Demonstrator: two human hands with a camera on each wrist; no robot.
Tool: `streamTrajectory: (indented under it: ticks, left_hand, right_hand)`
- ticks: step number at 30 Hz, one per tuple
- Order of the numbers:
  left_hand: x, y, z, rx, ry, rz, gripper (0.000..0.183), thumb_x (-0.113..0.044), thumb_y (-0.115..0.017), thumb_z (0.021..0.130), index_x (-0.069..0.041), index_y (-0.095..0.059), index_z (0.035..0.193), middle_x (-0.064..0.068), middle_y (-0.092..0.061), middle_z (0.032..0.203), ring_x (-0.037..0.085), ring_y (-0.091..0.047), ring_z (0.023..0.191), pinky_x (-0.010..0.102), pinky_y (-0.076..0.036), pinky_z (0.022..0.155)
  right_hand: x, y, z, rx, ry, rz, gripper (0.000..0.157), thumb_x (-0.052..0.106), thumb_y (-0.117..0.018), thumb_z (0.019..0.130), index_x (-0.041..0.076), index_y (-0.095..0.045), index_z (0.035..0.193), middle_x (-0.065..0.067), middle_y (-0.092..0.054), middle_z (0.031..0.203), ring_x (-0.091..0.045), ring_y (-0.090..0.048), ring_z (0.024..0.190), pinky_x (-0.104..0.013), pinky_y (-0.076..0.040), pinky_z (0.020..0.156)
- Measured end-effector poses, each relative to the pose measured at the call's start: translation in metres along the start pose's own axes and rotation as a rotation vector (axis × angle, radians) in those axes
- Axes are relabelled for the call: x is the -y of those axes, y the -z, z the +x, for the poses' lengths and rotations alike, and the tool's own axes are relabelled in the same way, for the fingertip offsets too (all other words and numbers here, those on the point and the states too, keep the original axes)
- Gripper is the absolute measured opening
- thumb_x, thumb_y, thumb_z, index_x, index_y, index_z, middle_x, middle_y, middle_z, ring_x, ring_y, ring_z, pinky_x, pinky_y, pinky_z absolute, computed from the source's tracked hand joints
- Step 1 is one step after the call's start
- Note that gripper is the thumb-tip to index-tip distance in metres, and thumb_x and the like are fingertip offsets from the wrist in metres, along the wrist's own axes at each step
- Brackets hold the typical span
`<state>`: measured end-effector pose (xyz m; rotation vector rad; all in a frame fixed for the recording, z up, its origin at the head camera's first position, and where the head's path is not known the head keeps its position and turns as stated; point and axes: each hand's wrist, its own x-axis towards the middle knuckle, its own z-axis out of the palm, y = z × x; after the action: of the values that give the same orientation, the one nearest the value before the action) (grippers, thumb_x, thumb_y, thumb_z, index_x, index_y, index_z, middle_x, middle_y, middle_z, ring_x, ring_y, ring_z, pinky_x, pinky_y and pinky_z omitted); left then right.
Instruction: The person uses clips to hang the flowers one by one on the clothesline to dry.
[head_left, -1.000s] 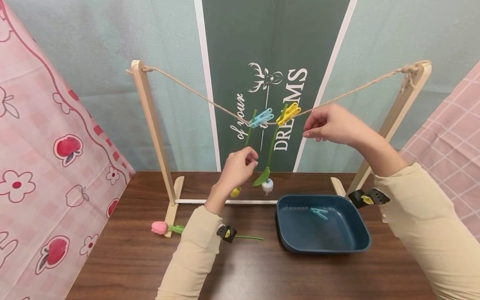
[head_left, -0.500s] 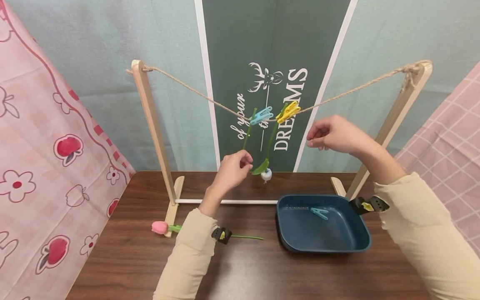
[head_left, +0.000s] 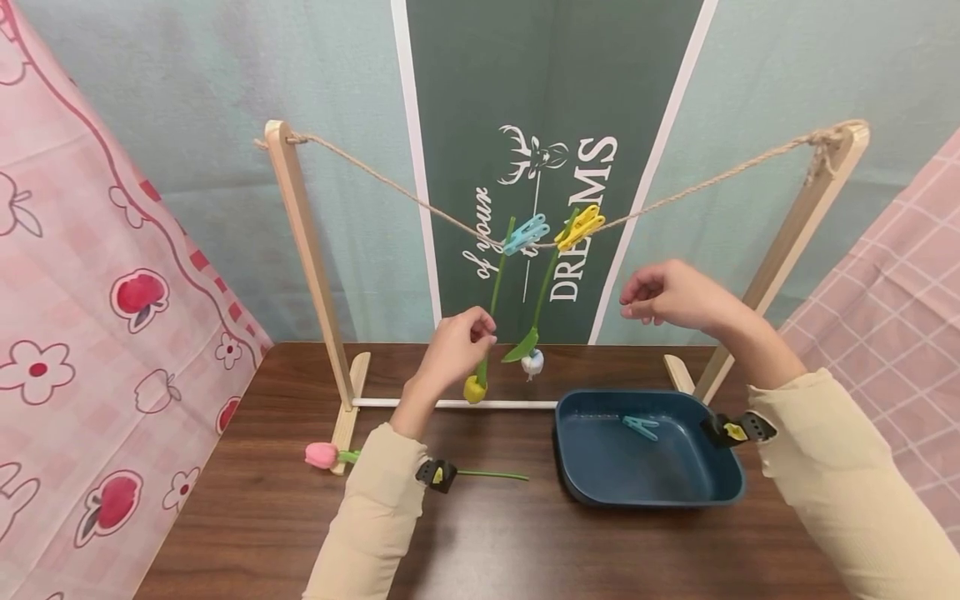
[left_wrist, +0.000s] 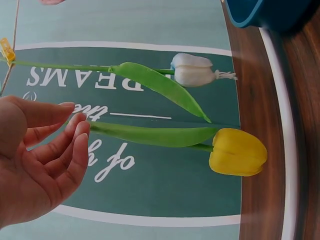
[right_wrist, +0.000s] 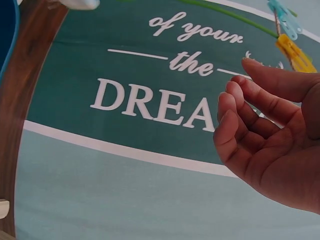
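A yellow tulip (left_wrist: 238, 152) hangs head down from the rope, its stem held by a light blue clothespin (head_left: 527, 234). Beside it a white tulip (head_left: 532, 362) hangs from a yellow clothespin (head_left: 581, 227). My left hand (head_left: 457, 346) is next to the yellow tulip's stem, fingers loosely curled, with a gap between thumb and fingertips in the left wrist view. It hides part of the stem. To the right of the yellow clothespin, my right hand (head_left: 678, 296) hovers below the rope, loosely curled and holding nothing.
The rope (head_left: 390, 182) sags between two wooden posts (head_left: 311, 271), joined low down by a white rod (head_left: 517, 405). A dark blue basin (head_left: 648, 487) holds another light blue clothespin (head_left: 641, 427). A pink tulip (head_left: 321, 455) lies on the wooden table (head_left: 510, 550), partly under my left forearm.
Both hands have moved down, the left also slightly leftward and the right slightly rightward, away from the clothespins. The yellow tulip's head shows more fully below my left hand.
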<state>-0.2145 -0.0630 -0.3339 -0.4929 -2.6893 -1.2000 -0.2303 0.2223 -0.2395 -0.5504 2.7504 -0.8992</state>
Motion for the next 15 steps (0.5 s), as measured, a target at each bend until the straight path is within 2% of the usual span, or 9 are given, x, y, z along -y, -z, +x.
streamTrajectory:
  ticks: [4, 15]
  left_hand:
    - [0.004, 0.000, -0.002, 0.001, 0.017, -0.015, 0.007, -0.005, -0.063, 0.083, -0.001, -0.061, 0.088, 0.004, -0.059, 0.074, 0.017, -0.055, 0.070, 0.029, -0.046, 0.068]
    - [0.016, -0.002, -0.007, -0.034, 0.005, 0.001, 0.005, -0.003, -0.065, 0.080, -0.003, -0.061, 0.083, 0.002, -0.059, 0.069, 0.014, -0.055, 0.065, 0.028, -0.044, 0.065]
  right_hand:
    - [-0.008, -0.004, -0.001, 0.003, 0.002, 0.014, 0.016, 0.006, -0.065, 0.083, -0.005, -0.060, 0.093, -0.005, -0.060, 0.072, -0.018, -0.053, 0.061, -0.028, -0.047, 0.055]
    - [-0.029, -0.013, -0.003, 0.025, -0.002, 0.037, 0.014, 0.004, -0.064, 0.082, -0.006, -0.060, 0.092, -0.003, -0.059, 0.068, -0.017, -0.054, 0.059, -0.027, -0.046, 0.054]
